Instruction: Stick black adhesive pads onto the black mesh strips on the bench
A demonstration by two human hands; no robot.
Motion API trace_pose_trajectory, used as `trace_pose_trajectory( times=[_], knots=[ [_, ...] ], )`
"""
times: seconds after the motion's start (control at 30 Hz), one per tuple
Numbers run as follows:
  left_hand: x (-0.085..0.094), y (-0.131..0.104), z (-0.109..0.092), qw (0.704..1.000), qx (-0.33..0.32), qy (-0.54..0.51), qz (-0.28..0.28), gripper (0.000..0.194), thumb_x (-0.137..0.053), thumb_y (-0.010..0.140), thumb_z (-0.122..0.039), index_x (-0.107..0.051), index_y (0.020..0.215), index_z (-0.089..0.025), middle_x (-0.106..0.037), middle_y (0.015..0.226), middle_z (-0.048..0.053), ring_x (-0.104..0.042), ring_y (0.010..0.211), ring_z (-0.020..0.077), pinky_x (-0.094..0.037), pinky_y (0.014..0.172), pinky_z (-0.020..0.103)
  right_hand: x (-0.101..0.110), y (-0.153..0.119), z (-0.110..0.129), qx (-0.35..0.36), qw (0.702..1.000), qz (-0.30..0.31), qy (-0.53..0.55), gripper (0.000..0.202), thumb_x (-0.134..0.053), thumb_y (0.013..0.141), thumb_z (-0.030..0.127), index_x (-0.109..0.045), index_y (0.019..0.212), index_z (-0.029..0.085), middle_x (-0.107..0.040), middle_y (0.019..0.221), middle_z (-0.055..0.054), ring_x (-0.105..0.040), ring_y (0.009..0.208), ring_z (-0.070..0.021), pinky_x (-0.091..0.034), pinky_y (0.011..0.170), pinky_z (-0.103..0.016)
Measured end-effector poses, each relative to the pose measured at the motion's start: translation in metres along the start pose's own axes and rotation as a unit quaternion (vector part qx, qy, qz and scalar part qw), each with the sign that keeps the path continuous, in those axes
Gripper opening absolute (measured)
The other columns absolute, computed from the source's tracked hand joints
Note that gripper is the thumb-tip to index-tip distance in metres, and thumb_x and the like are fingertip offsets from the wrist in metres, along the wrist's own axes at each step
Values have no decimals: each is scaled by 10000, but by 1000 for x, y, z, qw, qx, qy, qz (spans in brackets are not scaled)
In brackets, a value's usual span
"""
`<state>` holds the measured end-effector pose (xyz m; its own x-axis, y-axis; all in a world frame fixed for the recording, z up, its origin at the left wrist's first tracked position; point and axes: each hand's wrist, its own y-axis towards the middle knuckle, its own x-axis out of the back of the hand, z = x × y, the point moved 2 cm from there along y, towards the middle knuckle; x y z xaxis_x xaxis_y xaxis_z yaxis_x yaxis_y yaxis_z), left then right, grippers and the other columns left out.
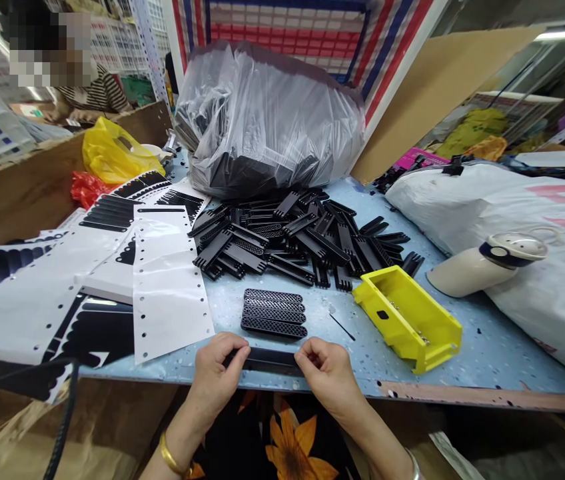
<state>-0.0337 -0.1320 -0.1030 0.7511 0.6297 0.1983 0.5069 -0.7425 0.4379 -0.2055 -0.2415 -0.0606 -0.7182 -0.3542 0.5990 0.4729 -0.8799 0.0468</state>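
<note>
A gold bangle [168,456] circles the left wrist [188,415]; a silvery band [415,465], the right wrist [393,445]; black clothing [232,440] bears orange flowers [295,443].

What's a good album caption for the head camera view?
Left hand and right hand hold a black strip before a heap of black parts.

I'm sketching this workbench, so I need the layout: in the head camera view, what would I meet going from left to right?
Yellow bag, left hand, black strip, right hand, yellow bin, bottle.
</note>
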Motion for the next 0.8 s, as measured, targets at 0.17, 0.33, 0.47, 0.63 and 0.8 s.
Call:
trace_pose_trajectory(
  times=[0.17,0.33,0.47,0.63,0.8],
  knots=[
    [0,0,1,1000,2,0,1,135,-595,849,-177,-685,750,-197,-707,736,0,-663,702,134,-520,670,227,-1,-1,-3,97,990,-32,-93,222,-461,716,322,-462,519,218,-491,466,3,-468,433,-133,-338,439,-242],
    [0,-1,1,1000,8,-1,1,130,-598,847,-185,-687,754,-199,-708,738,0,-664,702,137,-520,670,230,0,-2,-4,154,977,-50,-135,218,-464,746,258,-454,532,216,-487,461,17,-469,413,-119,-334,425,-224],
    [0,-1,2,1000,12,2,4,133,-597,850,-195,-686,752,-200,-709,743,7,-665,704,145,-521,667,241,-1,-3,-4,192,966,-70,-161,232,-457,766,241,-446,536,215,-492,466,14,-474,409,-118,-334,423,-221],
    [1,-2,2,1000,8,5,4,135,-594,851,-195,-685,751,-201,-712,742,7,-666,699,145,-520,660,241,-1,-4,-4,185,967,-68,-160,236,-465,769,258,-452,538,213,-487,457,16,-460,396,-118,-332,414,-224],
    [1,-1,1,1000,6,5,0,139,-590,846,-191,-684,744,-202,-715,739,10,-668,696,151,-523,655,246,0,-4,-4,126,984,-50,-117,230,-471,743,311,-454,532,220,-476,451,16,-444,400,-123,-327,411,-232]
  ],
)
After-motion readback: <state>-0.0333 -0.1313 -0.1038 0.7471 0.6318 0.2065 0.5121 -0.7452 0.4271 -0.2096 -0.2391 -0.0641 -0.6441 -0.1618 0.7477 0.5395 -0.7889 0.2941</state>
